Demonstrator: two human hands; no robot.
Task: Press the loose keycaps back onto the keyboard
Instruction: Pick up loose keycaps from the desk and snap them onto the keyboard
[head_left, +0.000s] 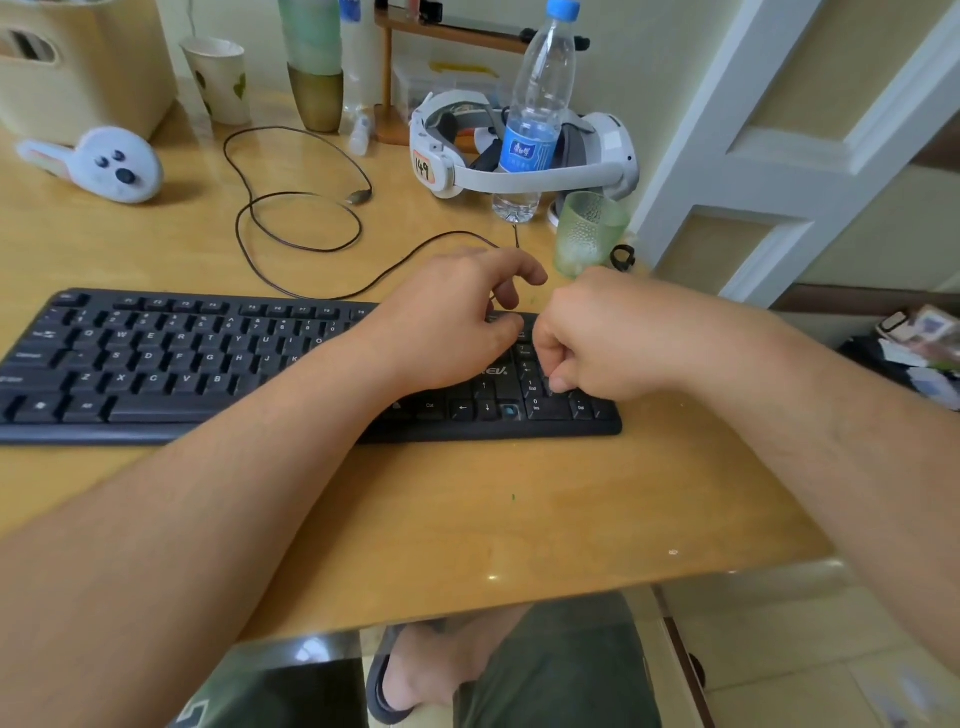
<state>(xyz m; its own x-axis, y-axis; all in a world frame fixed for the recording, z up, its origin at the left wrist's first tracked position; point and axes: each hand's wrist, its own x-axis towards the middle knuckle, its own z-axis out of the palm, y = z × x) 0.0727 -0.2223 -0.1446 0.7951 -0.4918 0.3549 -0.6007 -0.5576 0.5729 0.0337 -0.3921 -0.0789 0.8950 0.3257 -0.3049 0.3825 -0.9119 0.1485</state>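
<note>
keyboard (218, 358): long axis runs L–R across the desk (467, 509); both hands over its R end.
open socket (509, 410): bare blue stem in arrow cluster, just front-left of R fingertips.
right hand (597, 338): nearer to socket; fingers curled, tips down on numpad keys; prob pinching a keycap, can't tell.
left hand (452, 322): fingers loosely bent, resting on keys above arrows.
loose keycaps: none visible.

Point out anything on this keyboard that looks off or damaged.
One spot stands out: on the keyboard, the bottom arrow row has a gap right of the down arrow, where bluish underside shows instead of a black keycap. Both hands cover nearby keys.
</note>
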